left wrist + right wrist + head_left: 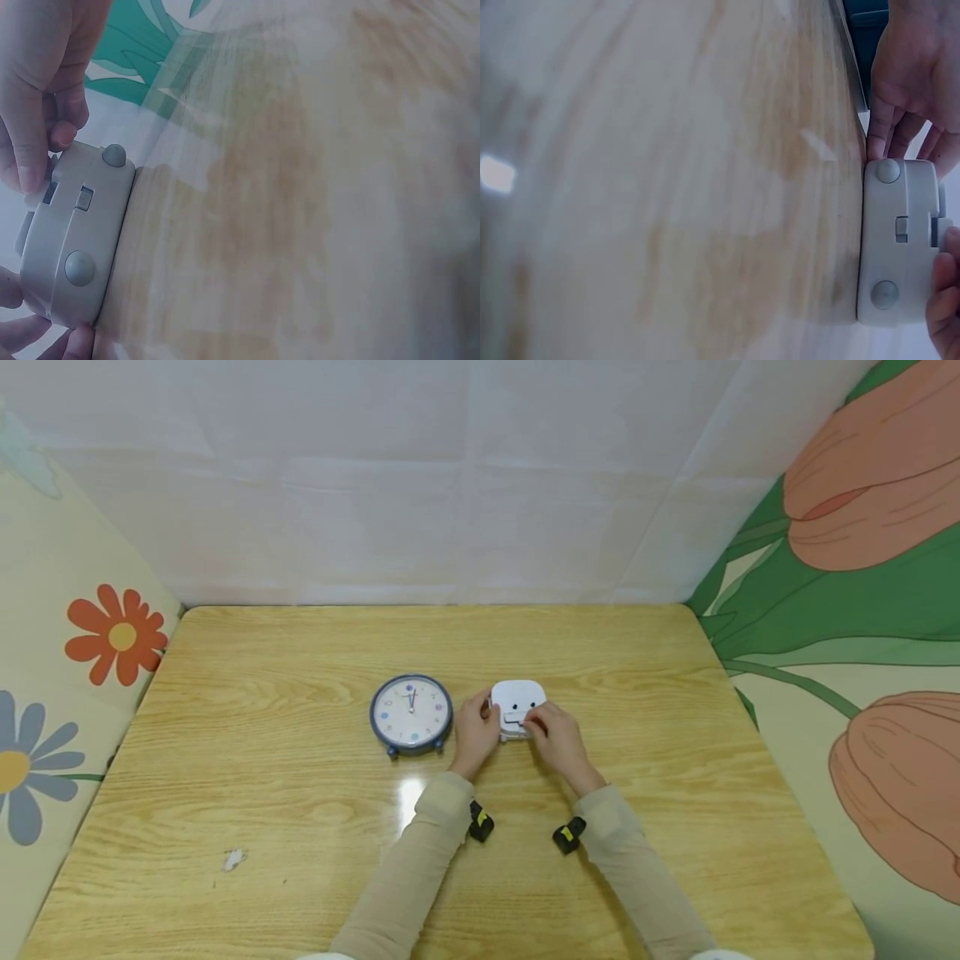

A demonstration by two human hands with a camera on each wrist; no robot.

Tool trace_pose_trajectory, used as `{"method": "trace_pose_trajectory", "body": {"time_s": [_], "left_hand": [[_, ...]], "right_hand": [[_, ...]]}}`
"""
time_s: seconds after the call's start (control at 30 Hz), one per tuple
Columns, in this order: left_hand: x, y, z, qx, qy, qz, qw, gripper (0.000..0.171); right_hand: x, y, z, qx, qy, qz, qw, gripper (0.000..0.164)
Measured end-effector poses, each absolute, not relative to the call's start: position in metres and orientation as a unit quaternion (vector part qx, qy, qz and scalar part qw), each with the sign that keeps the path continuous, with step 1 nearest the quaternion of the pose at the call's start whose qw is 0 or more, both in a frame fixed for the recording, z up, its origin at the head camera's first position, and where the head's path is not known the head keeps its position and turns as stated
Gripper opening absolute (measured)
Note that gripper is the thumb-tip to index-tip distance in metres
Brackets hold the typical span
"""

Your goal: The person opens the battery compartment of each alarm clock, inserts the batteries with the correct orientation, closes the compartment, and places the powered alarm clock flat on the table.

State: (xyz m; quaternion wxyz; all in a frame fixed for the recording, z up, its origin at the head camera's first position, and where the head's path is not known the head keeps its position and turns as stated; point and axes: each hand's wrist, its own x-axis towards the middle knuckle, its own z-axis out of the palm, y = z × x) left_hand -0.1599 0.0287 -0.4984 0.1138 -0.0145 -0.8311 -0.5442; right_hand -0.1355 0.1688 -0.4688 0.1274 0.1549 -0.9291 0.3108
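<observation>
A small white alarm clock (517,692) lies back up on the table, two dark dots on its back and its face hidden. Its two round feet (79,268) point toward the person. My left hand (477,735) holds its left side, fingertips low at the edge in the left wrist view. With thumb and fingers my right hand (558,737) pinches the right end of the rectangular battery cover (513,718), which stands slightly proud of the back. Close to the left hand stands a round blue-rimmed clock (411,713), its pale dial showing.
The wooden table (300,827) meets a white cloth wall (375,527) at its far edge. Flower-patterned panels (825,693) flank it on both sides. A small pale mark (234,860) shows at the table's front left. Black wrist cameras (568,836) hang under the sleeves.
</observation>
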Motion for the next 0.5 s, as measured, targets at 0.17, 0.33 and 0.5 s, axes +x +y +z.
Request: {"method": "trace_pose_trajectory", "body": {"time_s": [0.17, 0.33, 0.5], "left_hand": [[-0.1603, 0.0285, -0.4983, -0.012, -0.83, -0.547, 0.107, 0.029], [-0.1599, 0.0286, -0.4974, -0.011, -0.831, -0.544, 0.114, 0.029], [-0.1594, 0.0285, -0.497, -0.013, -0.83, -0.545, 0.117, 0.029]], "right_hand": [[-0.1351, 0.1683, -0.4691, 0.154, -0.931, 0.307, 0.125, 0.004], [-0.1349, 0.1683, -0.4691, 0.161, -0.932, 0.299, 0.124, 0.004], [-0.1347, 0.1683, -0.467, 0.166, -0.934, 0.294, 0.115, 0.004]]}}
